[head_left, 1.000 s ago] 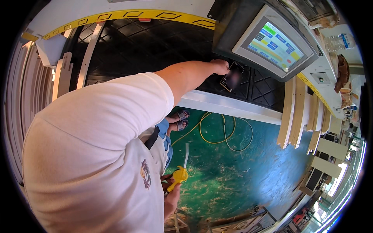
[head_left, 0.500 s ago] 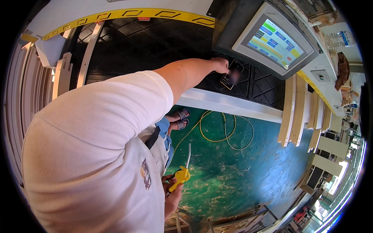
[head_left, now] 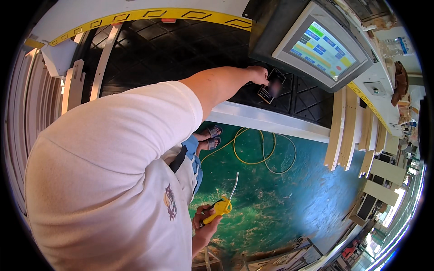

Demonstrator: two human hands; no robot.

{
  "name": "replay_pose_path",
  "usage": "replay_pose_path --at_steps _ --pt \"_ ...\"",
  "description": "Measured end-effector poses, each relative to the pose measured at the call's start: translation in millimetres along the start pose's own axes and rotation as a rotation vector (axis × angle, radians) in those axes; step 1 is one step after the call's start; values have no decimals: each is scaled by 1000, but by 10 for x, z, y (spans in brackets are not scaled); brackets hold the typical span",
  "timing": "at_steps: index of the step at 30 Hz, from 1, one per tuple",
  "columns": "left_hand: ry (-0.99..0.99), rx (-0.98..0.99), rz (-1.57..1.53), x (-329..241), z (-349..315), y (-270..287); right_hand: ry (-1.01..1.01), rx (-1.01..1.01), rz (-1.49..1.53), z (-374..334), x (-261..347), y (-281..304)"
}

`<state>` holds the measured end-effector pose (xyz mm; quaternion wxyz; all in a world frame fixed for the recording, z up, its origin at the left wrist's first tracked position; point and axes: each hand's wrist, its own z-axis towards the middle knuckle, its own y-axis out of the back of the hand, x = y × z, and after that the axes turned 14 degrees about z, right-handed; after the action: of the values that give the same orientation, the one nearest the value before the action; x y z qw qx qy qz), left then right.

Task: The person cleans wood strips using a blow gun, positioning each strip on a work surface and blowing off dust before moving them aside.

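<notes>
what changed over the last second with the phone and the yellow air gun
The left hand, arm stretched over the black mat, slid the dark phone a little to the right, closer to the touchscreen console. The right hand kept its grip on the yellow air gun, low by the hip. The yellow hose on the green floor lies as before.

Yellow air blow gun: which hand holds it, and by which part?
The right hand grips the yellow air blow gun by its handle, nozzle tube pointing up. The left hand reaches to a dark phone on the black mat.
</notes>
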<state>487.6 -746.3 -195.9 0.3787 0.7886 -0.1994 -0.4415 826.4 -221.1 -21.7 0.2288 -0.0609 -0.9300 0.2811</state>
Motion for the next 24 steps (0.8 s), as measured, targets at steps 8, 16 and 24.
replay_pose_path --at_steps 8,16,24 --pt "-7 -7 29 -36 -51 46 -67 116 -72 -15 11 -30" --pt "-35 -6 31 -37 -71 62 -147 68 -81 -51 -75 200" --pt "97 -77 40 -98 -33 -41 -81 103 -87 -19 -33 40"
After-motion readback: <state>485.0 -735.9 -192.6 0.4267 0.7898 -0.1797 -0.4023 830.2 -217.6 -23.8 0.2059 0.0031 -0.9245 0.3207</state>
